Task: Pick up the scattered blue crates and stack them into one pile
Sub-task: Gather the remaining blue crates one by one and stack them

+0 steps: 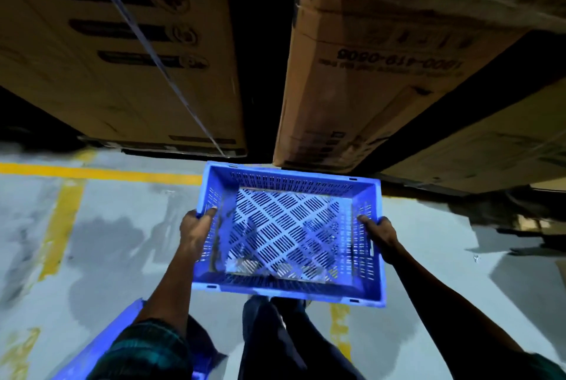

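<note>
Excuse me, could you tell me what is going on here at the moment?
A person is carrying an empty blue perforated plastic crate above a grey floor with yellow painted lines. The left hand grips its left wall and the right hand grips its right wall. Part of a second blue crate shows at the lower left, beside the person's legs. Large brown cardboard boxes stand just ahead.

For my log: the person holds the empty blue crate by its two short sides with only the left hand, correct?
Not quite: the head view shows both hands holding it, the left hand on one short side of the blue crate, the right hand on the other. It is empty.
</note>
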